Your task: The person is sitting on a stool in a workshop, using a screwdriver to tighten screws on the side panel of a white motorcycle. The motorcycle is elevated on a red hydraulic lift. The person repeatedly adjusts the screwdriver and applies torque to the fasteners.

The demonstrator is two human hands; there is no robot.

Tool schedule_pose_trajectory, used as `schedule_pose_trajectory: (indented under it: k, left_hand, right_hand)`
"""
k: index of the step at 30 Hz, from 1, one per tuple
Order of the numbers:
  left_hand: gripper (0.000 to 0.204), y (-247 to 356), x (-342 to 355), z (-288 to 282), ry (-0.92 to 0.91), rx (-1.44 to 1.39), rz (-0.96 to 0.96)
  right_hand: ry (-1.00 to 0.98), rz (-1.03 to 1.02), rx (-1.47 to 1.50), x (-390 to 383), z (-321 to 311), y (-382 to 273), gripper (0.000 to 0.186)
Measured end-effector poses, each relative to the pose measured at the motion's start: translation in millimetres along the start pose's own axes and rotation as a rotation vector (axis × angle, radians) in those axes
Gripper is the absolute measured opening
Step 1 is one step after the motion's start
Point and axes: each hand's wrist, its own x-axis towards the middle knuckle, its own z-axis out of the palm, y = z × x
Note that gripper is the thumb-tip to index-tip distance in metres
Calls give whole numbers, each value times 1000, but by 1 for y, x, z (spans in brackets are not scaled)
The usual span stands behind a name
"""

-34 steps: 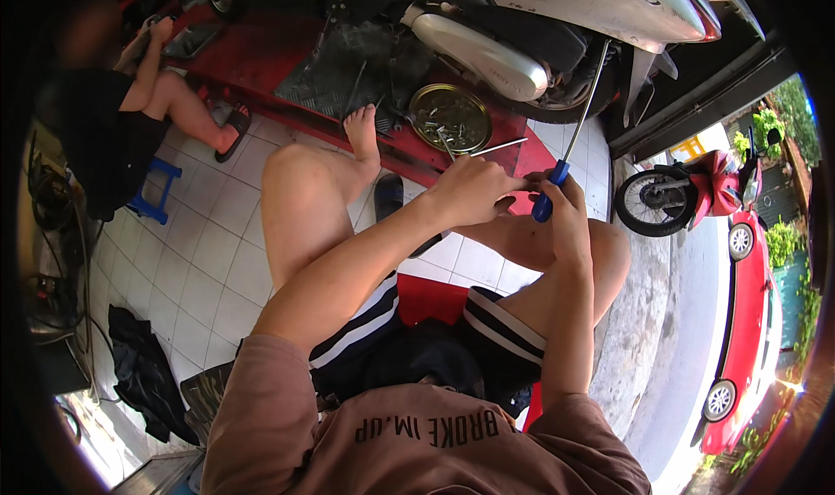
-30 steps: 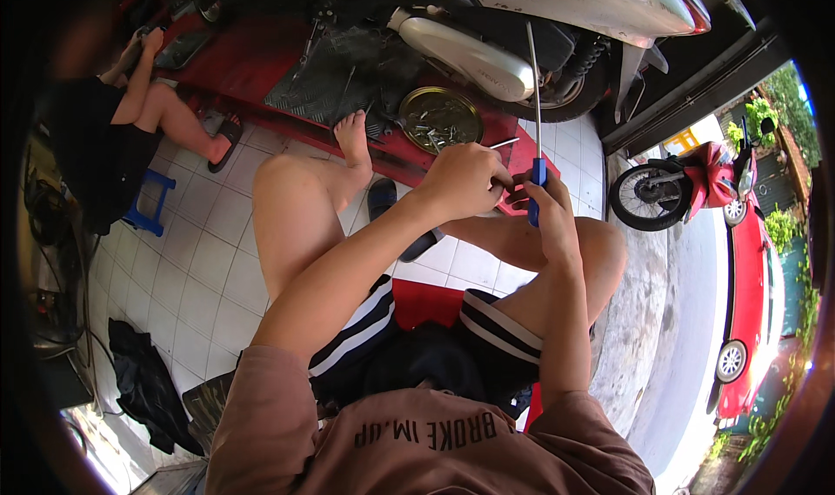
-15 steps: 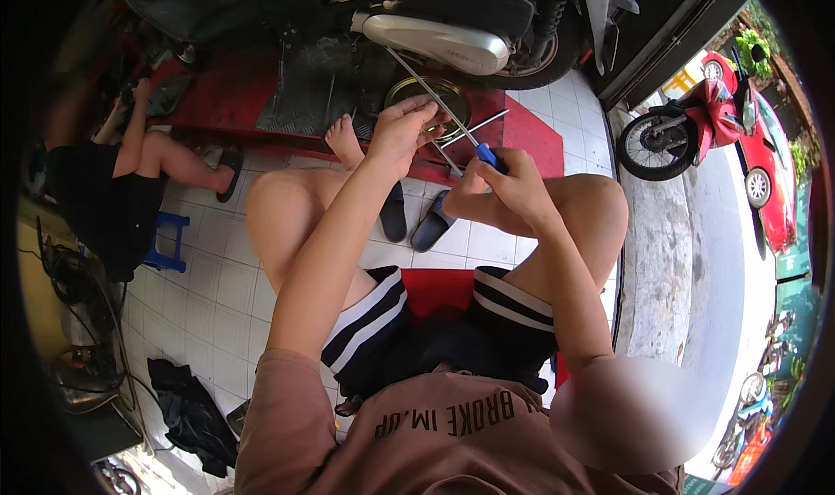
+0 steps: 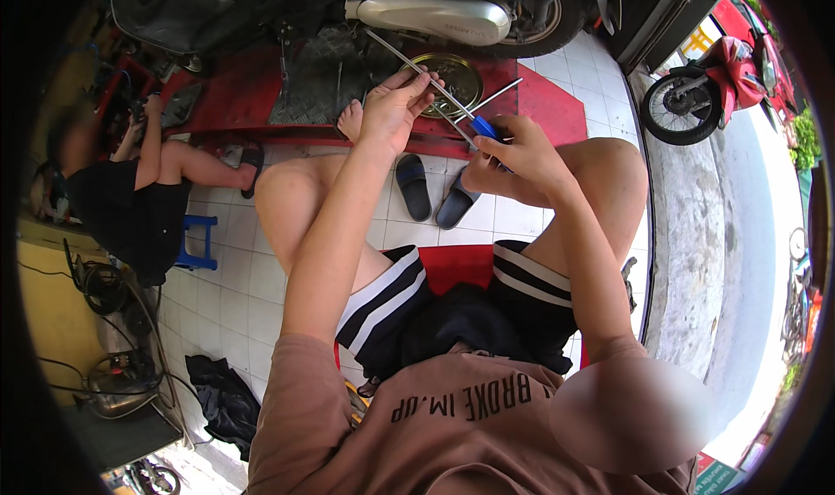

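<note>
A long screwdriver with a blue handle (image 4: pixel 484 128) slants across in front of me, its metal shaft pointing up and left toward the scooter's silver side cover (image 4: pixel 435 18). My right hand (image 4: pixel 529 154) is closed around the blue handle. Along the shaft, the fingers of my left hand (image 4: pixel 390 112) are pinched on the metal. Beyond my hands, a round metal tray (image 4: pixel 470 70) lies on the red platform (image 4: pixel 548 112), with small parts in it that I cannot make out. Next to the tray rests a T-shaped metal wrench (image 4: pixel 502 93), partly hidden behind the screwdriver and my right hand.
The scooter's rear wheel (image 4: pixel 557 25) stands at the far side. Two dark slippers (image 4: pixel 414 189) lie on the white tiles before my stool. At left, another person (image 4: pixel 122 190) sits on a blue stool (image 4: pixel 200 241). A red motorbike (image 4: pixel 718 95) is parked outside, right.
The whole view has shifted, so the scooter sits higher and the person at left shows farther in. Both hands keep their hold on the screwdriver.
</note>
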Motion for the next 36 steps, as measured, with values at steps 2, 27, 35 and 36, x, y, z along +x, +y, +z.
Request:
schedule_pose_trajectory:
  k: [2,27,35,36]
  left_hand:
    - [12,-1,1,-2,19,31,5]
    - [10,-2,-6,7,192,239,2]
    - [13,-1,-6,6,165,348,-44]
    - [13,-1,-6,6,167,355,-45]
  right_hand:
    - [-27,17,-21,0,0,-3,36]
    - [136,114,-163,11,-4,10,35]
    - [191,-140,-156,0,-3,-1,38]
    - [188,-148,-139,0,-3,0,37]
